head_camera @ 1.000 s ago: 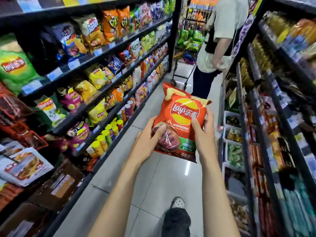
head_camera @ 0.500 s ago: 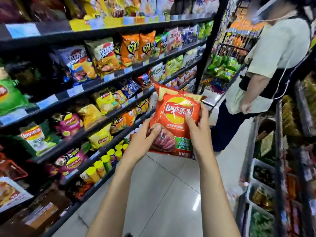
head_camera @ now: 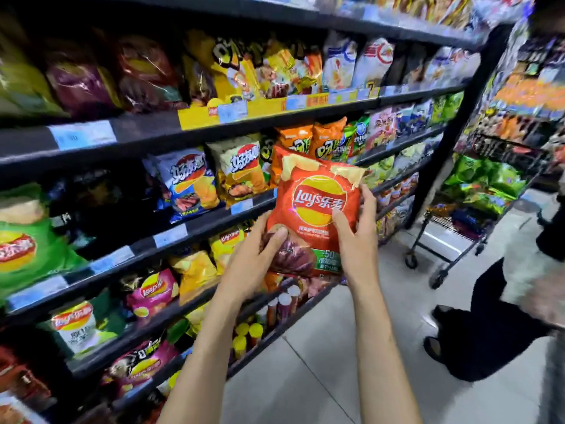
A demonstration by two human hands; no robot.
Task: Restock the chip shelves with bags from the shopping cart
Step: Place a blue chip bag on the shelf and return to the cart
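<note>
I hold a red Lay's chip bag [head_camera: 318,206] upright in front of the chip shelves [head_camera: 195,228]. My left hand [head_camera: 253,261] grips its lower left side, thumb across the front. At the bag's right edge my right hand [head_camera: 354,231] grips it, thumb on the yellow logo. The bag hovers before the middle shelf rows, apart from the bags stocked there. The shopping cart [head_camera: 477,215], with green and blue bags inside, stands at the far end of the aisle on the right.
Black shelves on the left carry rows of chip bags; dark gaps show on the middle row at left [head_camera: 101,200]. Chip cans [head_camera: 275,310] stand on a low shelf. A person in dark trousers [head_camera: 489,325] stands at the right. Grey tiled floor [head_camera: 321,362] runs between.
My view has swung left and up toward the shelves. Both hands have kept their grip and brought the red bag closer to the middle rows. The person has shifted to the right edge.
</note>
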